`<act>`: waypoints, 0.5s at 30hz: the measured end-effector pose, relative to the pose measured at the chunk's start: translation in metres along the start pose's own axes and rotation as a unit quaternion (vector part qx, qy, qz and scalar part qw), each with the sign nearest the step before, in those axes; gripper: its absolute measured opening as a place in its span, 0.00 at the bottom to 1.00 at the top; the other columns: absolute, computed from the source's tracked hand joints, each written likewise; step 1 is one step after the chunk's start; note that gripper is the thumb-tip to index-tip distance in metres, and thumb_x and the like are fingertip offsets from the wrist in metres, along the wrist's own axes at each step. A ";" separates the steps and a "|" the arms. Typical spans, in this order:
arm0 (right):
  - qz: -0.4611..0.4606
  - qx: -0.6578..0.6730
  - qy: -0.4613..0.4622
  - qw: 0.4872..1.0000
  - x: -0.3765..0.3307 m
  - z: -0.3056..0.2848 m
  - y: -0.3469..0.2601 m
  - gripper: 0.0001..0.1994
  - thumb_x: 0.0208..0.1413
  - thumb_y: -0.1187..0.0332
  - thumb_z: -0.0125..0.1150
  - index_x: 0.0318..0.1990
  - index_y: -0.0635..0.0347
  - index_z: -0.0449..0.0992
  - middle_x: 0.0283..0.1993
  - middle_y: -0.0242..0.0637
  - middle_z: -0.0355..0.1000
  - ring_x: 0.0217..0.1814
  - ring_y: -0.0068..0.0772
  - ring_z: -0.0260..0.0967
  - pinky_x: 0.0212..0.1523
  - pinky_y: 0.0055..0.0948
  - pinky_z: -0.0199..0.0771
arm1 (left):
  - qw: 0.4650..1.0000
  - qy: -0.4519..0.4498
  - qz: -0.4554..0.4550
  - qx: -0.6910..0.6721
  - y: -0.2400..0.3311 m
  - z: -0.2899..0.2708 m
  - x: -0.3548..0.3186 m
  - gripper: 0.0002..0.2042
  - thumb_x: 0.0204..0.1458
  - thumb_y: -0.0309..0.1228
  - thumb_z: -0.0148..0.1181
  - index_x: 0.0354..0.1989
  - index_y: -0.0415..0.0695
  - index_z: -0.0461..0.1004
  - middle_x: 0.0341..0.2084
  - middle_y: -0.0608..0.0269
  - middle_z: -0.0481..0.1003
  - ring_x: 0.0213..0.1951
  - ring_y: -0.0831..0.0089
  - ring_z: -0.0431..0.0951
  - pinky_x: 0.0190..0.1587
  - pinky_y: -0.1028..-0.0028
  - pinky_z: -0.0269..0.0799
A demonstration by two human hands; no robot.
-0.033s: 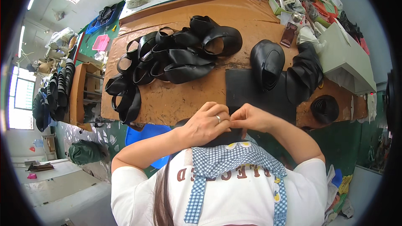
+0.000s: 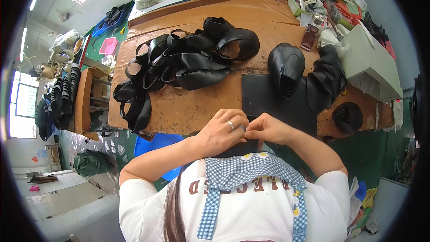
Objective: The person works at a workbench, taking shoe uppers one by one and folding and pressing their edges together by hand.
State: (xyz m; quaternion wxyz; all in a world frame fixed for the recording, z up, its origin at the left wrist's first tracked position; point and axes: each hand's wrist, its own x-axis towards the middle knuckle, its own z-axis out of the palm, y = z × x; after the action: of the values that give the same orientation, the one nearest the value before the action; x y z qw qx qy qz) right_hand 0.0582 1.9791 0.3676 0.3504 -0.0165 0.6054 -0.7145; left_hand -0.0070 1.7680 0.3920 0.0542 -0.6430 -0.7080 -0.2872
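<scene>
Shiny black looped strips are heaped on the brown-covered counter. Ringed left hand and right hand are placed, fingers bent, over a smooth black piece by the near edge; grasp hidden, cannot be told.

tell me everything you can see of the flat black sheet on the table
The sheet looks smooth and dull, perhaps rubber or leather-like, with a straight left edge. It lies flat toward the near side of the brown table. A rounded black stack overlaps its far edge, fanned black pieces its right side. The right hand hides part of it.
</scene>
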 end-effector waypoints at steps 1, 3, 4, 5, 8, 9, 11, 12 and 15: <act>-0.004 -0.007 0.016 1.000 -0.002 0.002 0.006 0.10 0.60 0.68 0.60 0.39 0.67 0.81 0.29 0.31 0.75 0.27 0.17 0.70 0.26 0.19 0.77 | 0.999 0.013 -0.035 -0.036 0.002 0.001 -0.001 0.11 0.39 0.30 0.71 0.28 0.44 0.73 0.39 0.62 0.74 0.51 0.63 0.72 0.51 0.62 0.66; -0.030 -0.012 0.042 0.999 -0.005 0.005 0.008 0.10 0.60 0.68 0.60 0.38 0.67 0.81 0.29 0.31 0.76 0.27 0.16 0.70 0.26 0.18 0.75 | 0.995 0.011 -0.066 -0.070 0.001 0.005 -0.004 0.12 0.39 0.30 0.71 0.28 0.44 0.73 0.47 0.59 0.71 0.56 0.60 0.69 0.54 0.60 0.66; -0.055 -0.018 0.065 0.996 -0.008 0.006 0.008 0.09 0.60 0.68 0.61 0.38 0.67 0.81 0.29 0.30 0.76 0.26 0.16 0.70 0.26 0.17 0.74 | 0.995 0.011 -0.067 -0.071 0.001 0.004 -0.003 0.12 0.39 0.30 0.71 0.28 0.44 0.73 0.47 0.59 0.71 0.56 0.60 0.69 0.54 0.60 0.66; -0.054 -0.018 0.066 0.996 -0.010 0.008 0.009 0.09 0.60 0.68 0.61 0.38 0.67 0.81 0.29 0.30 0.76 0.26 0.16 0.70 0.26 0.17 0.74 | 0.996 0.010 -0.060 -0.071 0.000 0.004 -0.002 0.12 0.39 0.30 0.70 0.30 0.41 0.74 0.47 0.58 0.71 0.56 0.59 0.68 0.54 0.60 0.66; -0.136 -0.096 0.125 0.978 -0.016 0.011 0.014 0.09 0.59 0.69 0.61 0.36 0.68 0.80 0.27 0.30 0.76 0.25 0.15 0.69 0.25 0.17 0.72 | 0.996 -0.008 -0.042 -0.081 -0.004 0.003 0.002 0.14 0.41 0.31 0.69 0.34 0.38 0.75 0.49 0.55 0.70 0.59 0.58 0.66 0.56 0.59 0.65; -0.135 -0.057 0.184 0.972 -0.017 0.012 0.021 0.08 0.59 0.70 0.61 0.36 0.68 0.80 0.27 0.29 0.76 0.24 0.15 0.69 0.25 0.16 0.71 | 0.995 -0.027 -0.034 -0.090 -0.005 0.004 0.003 0.15 0.43 0.32 0.68 0.38 0.38 0.76 0.53 0.55 0.69 0.61 0.57 0.64 0.58 0.59 0.64; -0.125 -0.007 0.282 0.951 -0.021 0.007 0.026 0.06 0.57 0.74 0.61 0.35 0.68 0.80 0.26 0.32 0.76 0.23 0.16 0.69 0.24 0.17 0.68 | 0.996 -0.056 -0.045 -0.061 -0.002 0.006 0.004 0.18 0.45 0.33 0.67 0.43 0.37 0.75 0.56 0.54 0.67 0.63 0.56 0.61 0.60 0.58 0.62; -0.125 -0.009 0.283 0.951 -0.022 0.005 0.030 0.06 0.57 0.74 0.61 0.35 0.68 0.80 0.26 0.32 0.76 0.23 0.16 0.69 0.24 0.17 0.68 | 0.994 -0.087 -0.056 -0.033 0.000 0.007 0.003 0.21 0.47 0.34 0.66 0.49 0.37 0.74 0.60 0.53 0.65 0.66 0.56 0.58 0.62 0.57 0.59; -0.263 -0.261 0.463 0.805 -0.020 0.004 0.041 0.03 0.54 0.77 0.62 0.33 0.68 0.79 0.25 0.38 0.73 0.20 0.26 0.69 0.23 0.22 0.66 | 0.989 -0.110 -0.093 -0.019 -0.001 0.021 -0.003 0.28 0.48 0.37 0.66 0.58 0.40 0.69 0.65 0.51 0.59 0.68 0.54 0.54 0.65 0.55 0.55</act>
State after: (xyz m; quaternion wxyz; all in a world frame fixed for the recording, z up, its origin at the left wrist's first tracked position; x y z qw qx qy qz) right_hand 0.0945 1.9848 0.3411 -0.1908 0.0667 0.8316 -0.5172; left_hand -0.0011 1.7752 0.3735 -0.0630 -0.6032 -0.7605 -0.2320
